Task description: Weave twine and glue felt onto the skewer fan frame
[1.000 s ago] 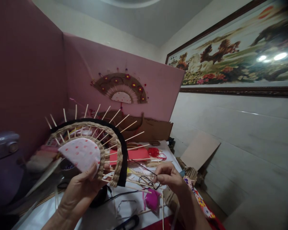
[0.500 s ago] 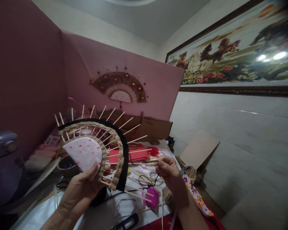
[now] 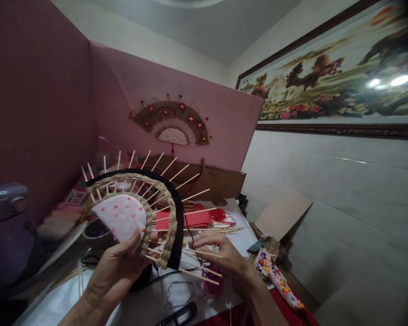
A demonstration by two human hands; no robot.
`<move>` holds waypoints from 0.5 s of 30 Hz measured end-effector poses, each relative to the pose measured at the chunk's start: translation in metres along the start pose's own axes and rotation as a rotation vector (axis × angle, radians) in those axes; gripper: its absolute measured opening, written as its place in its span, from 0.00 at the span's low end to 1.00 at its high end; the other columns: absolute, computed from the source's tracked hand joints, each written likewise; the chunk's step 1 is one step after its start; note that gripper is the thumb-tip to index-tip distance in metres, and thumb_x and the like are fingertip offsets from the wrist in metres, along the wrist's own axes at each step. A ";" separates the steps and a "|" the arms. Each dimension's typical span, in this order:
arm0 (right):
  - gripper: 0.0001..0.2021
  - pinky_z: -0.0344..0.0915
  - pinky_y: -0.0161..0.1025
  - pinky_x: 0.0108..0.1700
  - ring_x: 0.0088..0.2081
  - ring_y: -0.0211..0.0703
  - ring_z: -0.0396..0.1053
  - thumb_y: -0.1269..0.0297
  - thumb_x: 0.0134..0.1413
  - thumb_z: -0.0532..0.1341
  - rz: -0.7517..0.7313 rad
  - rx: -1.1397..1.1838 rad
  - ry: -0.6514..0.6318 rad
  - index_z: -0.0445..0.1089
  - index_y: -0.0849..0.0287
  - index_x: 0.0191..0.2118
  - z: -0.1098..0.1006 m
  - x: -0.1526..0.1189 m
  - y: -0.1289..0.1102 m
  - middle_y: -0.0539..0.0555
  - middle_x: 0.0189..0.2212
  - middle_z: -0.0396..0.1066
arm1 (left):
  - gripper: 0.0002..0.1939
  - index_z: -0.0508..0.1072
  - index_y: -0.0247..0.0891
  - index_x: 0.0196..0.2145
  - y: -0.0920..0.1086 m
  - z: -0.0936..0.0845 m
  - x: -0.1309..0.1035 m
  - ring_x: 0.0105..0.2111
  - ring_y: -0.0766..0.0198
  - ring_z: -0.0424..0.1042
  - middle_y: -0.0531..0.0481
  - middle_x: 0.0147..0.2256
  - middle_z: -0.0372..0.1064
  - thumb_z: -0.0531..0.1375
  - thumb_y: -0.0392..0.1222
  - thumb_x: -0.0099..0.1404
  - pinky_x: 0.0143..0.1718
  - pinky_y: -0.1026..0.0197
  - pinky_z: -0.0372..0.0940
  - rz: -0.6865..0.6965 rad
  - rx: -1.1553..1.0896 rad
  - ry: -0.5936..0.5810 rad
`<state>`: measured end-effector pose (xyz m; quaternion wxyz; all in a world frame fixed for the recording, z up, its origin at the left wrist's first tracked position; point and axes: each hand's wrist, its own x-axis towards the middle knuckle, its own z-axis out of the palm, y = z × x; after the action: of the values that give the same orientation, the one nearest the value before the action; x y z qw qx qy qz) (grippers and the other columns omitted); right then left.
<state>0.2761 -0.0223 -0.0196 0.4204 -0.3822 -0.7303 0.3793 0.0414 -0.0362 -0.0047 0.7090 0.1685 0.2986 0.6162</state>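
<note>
My left hand (image 3: 120, 262) grips a half-round woven fan (image 3: 172, 226) at its white, red-spotted half-disc (image 3: 122, 215), thumb in front. Thin wooden sticks radiate from the disc through two tan woven bands, with a black band (image 3: 178, 233) along the outside. Near the fan's lower right sticks is my right hand (image 3: 221, 253), fingers bent and closed together on a thin black cord (image 3: 187, 222) that comes from the black band. One stick crosses in front of this hand. The exact fingertip hold is partly hidden.
A finished-looking fan with red flowers (image 3: 190, 118) hangs on the pink board (image 3: 224, 117). On the table are red paper (image 3: 200, 217), loose sticks, a dark bowl (image 3: 97, 233) and a dark-handled tool (image 3: 182, 314). A flower-patterned item (image 3: 280, 283) lies right.
My right hand has moved left and down from the stick tips toward the black band, bringing the cord in among the lower sticks. My left hand still holds the fan in nearly the same place.
</note>
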 end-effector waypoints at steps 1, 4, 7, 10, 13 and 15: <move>0.10 0.59 0.42 0.47 0.42 0.45 0.67 0.59 0.46 0.64 -0.020 0.033 0.028 0.76 0.56 0.35 0.002 -0.001 -0.002 0.55 0.37 0.74 | 0.12 0.74 0.31 0.28 -0.001 0.001 -0.001 0.24 0.56 0.76 0.42 0.24 0.75 0.51 0.25 0.60 0.22 0.58 0.72 -0.005 0.001 0.005; 0.14 0.58 0.44 0.49 0.44 0.46 0.67 0.59 0.50 0.62 0.029 0.403 0.047 0.73 0.57 0.43 0.013 -0.004 -0.007 0.56 0.40 0.72 | 0.13 0.74 0.30 0.27 -0.003 0.001 -0.001 0.25 0.56 0.76 0.42 0.23 0.75 0.51 0.25 0.60 0.25 0.55 0.73 -0.006 0.020 0.012; 0.14 0.63 0.39 0.39 0.34 0.41 0.69 0.58 0.47 0.64 0.089 0.811 -0.021 0.71 0.61 0.39 0.027 -0.006 -0.008 0.56 0.34 0.72 | 0.12 0.74 0.31 0.28 -0.005 0.000 0.001 0.25 0.58 0.76 0.44 0.24 0.76 0.52 0.25 0.60 0.28 0.55 0.73 -0.005 0.023 0.015; 0.12 0.59 0.30 0.27 0.24 0.32 0.64 0.62 0.45 0.66 0.159 1.002 -0.020 0.68 0.61 0.35 0.038 -0.005 -0.002 0.51 0.28 0.69 | 0.11 0.74 0.31 0.29 -0.007 -0.002 0.001 0.25 0.58 0.76 0.44 0.24 0.76 0.52 0.25 0.59 0.28 0.54 0.73 -0.019 0.022 0.007; 0.10 0.54 0.28 0.23 0.20 0.29 0.58 0.63 0.45 0.67 0.209 1.053 0.057 0.65 0.60 0.30 0.044 -0.003 0.007 0.47 0.22 0.64 | 0.11 0.74 0.30 0.27 -0.010 -0.002 0.000 0.26 0.55 0.76 0.42 0.24 0.75 0.53 0.26 0.59 0.28 0.52 0.73 -0.043 0.049 -0.020; 0.12 0.52 0.27 0.22 0.19 0.28 0.54 0.61 0.44 0.67 0.213 0.986 0.098 0.63 0.59 0.28 0.045 -0.003 0.009 0.44 0.19 0.60 | 0.10 0.74 0.31 0.27 -0.012 -0.001 0.000 0.27 0.54 0.76 0.42 0.24 0.75 0.54 0.26 0.58 0.29 0.51 0.73 -0.050 0.045 -0.019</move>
<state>0.2386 -0.0311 -0.0447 0.5437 -0.2279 -0.4006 0.7014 0.0500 -0.0389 -0.0127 0.7229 0.1828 0.3098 0.5899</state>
